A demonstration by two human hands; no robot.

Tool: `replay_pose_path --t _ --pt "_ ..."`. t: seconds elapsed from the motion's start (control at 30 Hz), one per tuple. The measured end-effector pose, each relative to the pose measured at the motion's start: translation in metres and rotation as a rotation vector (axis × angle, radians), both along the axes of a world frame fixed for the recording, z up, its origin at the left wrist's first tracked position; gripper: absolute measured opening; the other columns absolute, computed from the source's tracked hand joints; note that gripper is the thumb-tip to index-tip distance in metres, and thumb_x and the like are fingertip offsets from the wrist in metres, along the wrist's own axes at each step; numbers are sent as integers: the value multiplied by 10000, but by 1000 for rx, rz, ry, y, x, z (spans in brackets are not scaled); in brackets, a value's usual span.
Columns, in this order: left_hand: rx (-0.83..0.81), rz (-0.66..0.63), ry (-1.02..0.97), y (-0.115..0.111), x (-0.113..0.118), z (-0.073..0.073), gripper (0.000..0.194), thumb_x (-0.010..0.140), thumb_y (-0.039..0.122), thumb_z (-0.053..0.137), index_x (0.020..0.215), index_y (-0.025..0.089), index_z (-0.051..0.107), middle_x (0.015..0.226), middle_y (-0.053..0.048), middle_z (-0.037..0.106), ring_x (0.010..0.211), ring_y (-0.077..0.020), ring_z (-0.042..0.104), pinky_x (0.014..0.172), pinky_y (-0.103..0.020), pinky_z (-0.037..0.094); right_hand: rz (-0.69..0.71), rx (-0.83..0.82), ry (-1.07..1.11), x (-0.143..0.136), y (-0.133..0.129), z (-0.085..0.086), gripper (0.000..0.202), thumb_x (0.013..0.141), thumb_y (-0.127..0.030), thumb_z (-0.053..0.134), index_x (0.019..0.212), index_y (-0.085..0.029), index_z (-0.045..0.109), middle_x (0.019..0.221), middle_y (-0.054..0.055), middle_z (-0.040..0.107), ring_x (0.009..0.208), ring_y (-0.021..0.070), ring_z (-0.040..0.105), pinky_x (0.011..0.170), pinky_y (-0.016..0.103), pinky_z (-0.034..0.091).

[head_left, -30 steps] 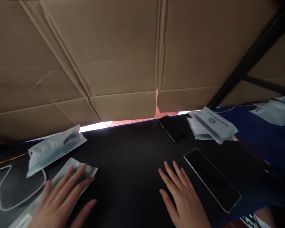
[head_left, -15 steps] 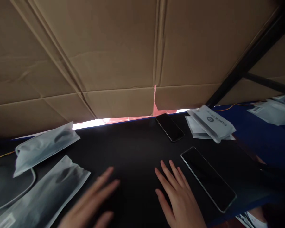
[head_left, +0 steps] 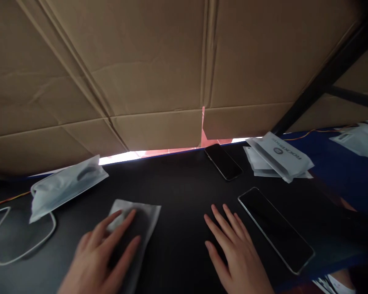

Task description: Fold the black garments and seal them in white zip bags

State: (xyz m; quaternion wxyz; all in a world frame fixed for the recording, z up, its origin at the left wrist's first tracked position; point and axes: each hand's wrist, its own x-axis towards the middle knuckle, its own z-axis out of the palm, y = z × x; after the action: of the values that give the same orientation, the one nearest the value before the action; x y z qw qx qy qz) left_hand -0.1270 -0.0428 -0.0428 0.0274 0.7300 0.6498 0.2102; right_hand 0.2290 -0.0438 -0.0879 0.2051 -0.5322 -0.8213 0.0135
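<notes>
My left hand [head_left: 99,255] lies over a frosted plastic pouch [head_left: 150,218], its fingers spread and resting on the pouch from above. Most of the pouch's lower part is hidden under the hand. My right hand [head_left: 237,253] rests flat on the black table surface [head_left: 174,192], fingers apart, holding nothing. Just right of it lies a large smartphone [head_left: 276,230] with a dark screen and pale edge. A smaller smartphone [head_left: 223,162] sits farther back, near the table's far edge.
A second frosted pouch [head_left: 69,183] lies at the back left, beside a white cable loop [head_left: 24,255]. Printed white packets [head_left: 282,157] are piled at the back right. Cardboard [head_left: 153,73] stands behind the table; a dark metal bar [head_left: 322,77] slants at right.
My left hand has come down onto the near pouch, which has shifted right toward the table's middle, uncovering more of the white cable. My right hand stays flat; the view has shifted slightly.
</notes>
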Motion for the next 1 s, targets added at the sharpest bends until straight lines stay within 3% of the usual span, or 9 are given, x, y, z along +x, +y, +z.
replay_pose_path --t 0.13,0.23,0.33,0.43,0.53,0.63,0.77,0.87,1.0 --pt "33 -160 22 11 57 22 536 1091 457 580 1624 406 545 1659 -75 594 1373 -327 704 1011 -496 695 -17 13 18 -1 -3 -1 557 1149 -367 534 1697 -287 470 1750 29 456 1612 375 457 1157 625 598" --pt "99 -477 135 6 55 26 558 1088 437 607 1639 389 534 1689 -34 582 1452 -301 664 1055 -416 674 -13 24 30 2 -4 2 528 1141 -362 553 1662 -275 525 1731 34 488 1604 388 466 1134 619 614" --pt "134 -770 315 -7 40 8 618 1070 530 648 1654 380 518 1695 2 578 1555 -335 563 1128 -453 624 78 30 46 6 -3 12 449 1129 -258 553 1573 -261 621 1650 14 595 1551 346 553 1121 577 627" --pt "219 -760 388 -19 37 -15 649 1060 556 653 1658 347 510 1718 -26 546 1624 -393 453 1148 -562 593 305 59 116 2 -7 22 407 1108 -106 519 1430 -248 724 1500 -42 729 1487 246 628 1144 424 606" --pt "243 -725 362 -25 46 -21 575 1055 454 693 1605 324 585 1714 -26 551 1650 -432 389 1136 -623 589 457 149 210 -17 -16 25 303 1153 -148 529 1180 -260 809 1336 -109 814 1361 199 722 1105 331 587" --pt "284 -720 245 -27 53 -11 413 1072 322 689 1481 270 709 1633 -9 643 1656 -431 372 1186 -647 547 427 265 293 -36 -24 25 342 1196 -223 509 1025 -253 804 1192 -115 858 1119 152 812 953 295 592" --pt "319 -677 89 -37 57 -3 340 1107 237 639 1433 195 726 1496 -34 751 1626 -350 459 1280 -610 468 383 298 380 -42 -26 33 337 1190 -174 486 1056 -208 794 1026 -60 873 905 132 811 836 295 557" --pt "305 -651 -34 -47 65 -10 325 1103 155 625 1412 179 723 1477 -47 758 1588 -283 525 1321 -559 440 404 292 451 -39 -24 37 254 1141 -151 567 994 -186 772 931 -31 853 835 140 785 817 307 535" --pt "244 -629 -169 -56 83 -22 348 1043 65 691 1377 156 713 1434 -58 777 1549 -261 573 1347 -556 418 427 249 413 -34 -27 31 194 1105 -90 593 1040 -160 761 980 -6 845 889 157 769 846 338 511"
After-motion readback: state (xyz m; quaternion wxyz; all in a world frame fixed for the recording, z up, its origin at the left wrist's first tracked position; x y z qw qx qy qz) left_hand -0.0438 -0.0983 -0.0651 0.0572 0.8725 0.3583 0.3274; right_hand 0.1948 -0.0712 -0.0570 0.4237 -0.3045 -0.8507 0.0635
